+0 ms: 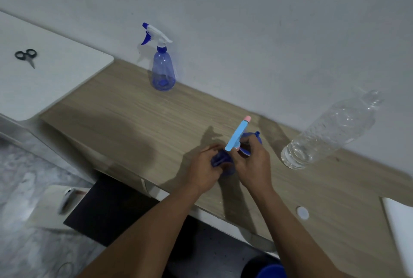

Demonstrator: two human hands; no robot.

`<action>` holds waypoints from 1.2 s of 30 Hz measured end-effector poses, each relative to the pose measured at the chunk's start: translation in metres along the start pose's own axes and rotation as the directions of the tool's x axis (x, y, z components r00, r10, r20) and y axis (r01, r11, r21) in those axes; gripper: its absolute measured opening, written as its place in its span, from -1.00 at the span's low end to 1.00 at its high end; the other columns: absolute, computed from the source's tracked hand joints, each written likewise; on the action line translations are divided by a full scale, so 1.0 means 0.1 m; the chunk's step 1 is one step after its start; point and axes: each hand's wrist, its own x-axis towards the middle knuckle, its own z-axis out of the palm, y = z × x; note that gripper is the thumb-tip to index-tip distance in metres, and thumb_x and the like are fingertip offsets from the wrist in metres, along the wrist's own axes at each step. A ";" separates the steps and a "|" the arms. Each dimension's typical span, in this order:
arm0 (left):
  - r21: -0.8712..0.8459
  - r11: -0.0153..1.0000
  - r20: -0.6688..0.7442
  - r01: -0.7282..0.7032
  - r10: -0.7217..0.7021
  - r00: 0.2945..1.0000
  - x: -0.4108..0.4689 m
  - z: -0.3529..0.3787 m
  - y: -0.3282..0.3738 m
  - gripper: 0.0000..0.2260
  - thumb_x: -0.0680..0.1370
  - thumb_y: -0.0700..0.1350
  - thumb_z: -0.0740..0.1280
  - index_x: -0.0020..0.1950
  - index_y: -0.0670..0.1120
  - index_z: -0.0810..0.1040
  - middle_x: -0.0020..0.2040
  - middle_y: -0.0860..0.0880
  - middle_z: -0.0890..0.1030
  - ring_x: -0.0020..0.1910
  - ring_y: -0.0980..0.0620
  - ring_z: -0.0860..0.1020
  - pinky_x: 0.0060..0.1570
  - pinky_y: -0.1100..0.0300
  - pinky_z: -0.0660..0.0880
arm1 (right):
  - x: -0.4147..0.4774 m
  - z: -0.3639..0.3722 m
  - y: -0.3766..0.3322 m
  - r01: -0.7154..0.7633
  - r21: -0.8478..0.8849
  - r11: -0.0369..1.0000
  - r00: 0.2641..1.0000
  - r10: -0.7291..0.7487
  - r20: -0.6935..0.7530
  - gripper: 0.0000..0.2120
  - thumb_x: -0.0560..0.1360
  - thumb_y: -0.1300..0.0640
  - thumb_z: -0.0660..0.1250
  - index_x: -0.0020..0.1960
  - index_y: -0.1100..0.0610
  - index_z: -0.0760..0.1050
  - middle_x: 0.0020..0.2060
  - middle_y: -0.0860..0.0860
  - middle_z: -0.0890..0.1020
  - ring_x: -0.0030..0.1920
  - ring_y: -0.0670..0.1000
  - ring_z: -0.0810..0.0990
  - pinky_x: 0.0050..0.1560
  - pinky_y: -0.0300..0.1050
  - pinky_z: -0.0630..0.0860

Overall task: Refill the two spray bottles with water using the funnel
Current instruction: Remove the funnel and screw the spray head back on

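Observation:
A blue spray bottle (162, 69) with a white and blue trigger head stands upright at the back of the wooden table (125, 107), against the wall. Near the table's front edge my left hand (204, 171) grips the body of a second blue spray bottle (220, 159), mostly hidden by my fingers. My right hand (253, 166) holds its light blue spray head (238, 134), which has a pink tip. A clear plastic water bottle (330, 131) without a cap stands to the right, holding some water. A blue funnel (254, 138) seems to lie behind my right hand.
A white bottle cap (302, 213) lies on the table at the front right. Black scissors (26, 56) rest on a white surface (67, 72) to the left. A white board edge (400, 228) juts in at the right. A blue round object (271, 271) sits below the table.

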 end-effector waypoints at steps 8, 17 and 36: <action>-0.050 0.997 -0.010 -0.051 0.051 0.999 -0.03 -0.01 0.05 -0.64 0.38 -0.14 0.50 0.17 0.03 0.66 0.11 0.08 0.66 0.12 0.09 0.64 0.21 -0.04 0.56 | -0.09 0.09 0.00 0.021 0.013 1.000 0.997 -0.020 -0.076 -0.91 0.52 0.22 0.43 0.00 0.07 0.62 -0.23 -0.16 0.64 -0.21 -0.21 0.61 -0.21 -0.43 0.45; -0.018 0.998 -0.001 -0.053 0.053 0.999 -0.02 0.00 0.03 -0.60 0.38 -0.10 0.53 0.21 0.04 0.62 0.07 0.09 0.63 0.08 0.02 0.64 0.11 -0.09 0.59 | 0.02 -0.08 0.03 0.063 -0.072 0.995 0.993 -0.055 0.108 -0.91 0.60 0.09 0.36 0.02 0.11 0.53 -0.25 -0.03 0.62 -0.23 -0.11 0.56 -0.32 -0.40 0.37; 0.075 0.996 -0.003 -0.050 0.051 0.999 -0.03 -0.02 -0.01 -0.59 0.39 -0.10 0.52 0.24 -0.03 0.65 0.26 0.03 0.59 0.23 0.14 0.57 0.29 0.21 0.47 | 0.10 -0.05 0.10 0.017 0.003 1.000 0.994 -0.017 0.110 -0.79 0.46 0.15 0.53 -0.03 0.09 0.50 -0.11 -0.12 0.69 -0.06 -0.15 0.69 0.02 -0.06 0.63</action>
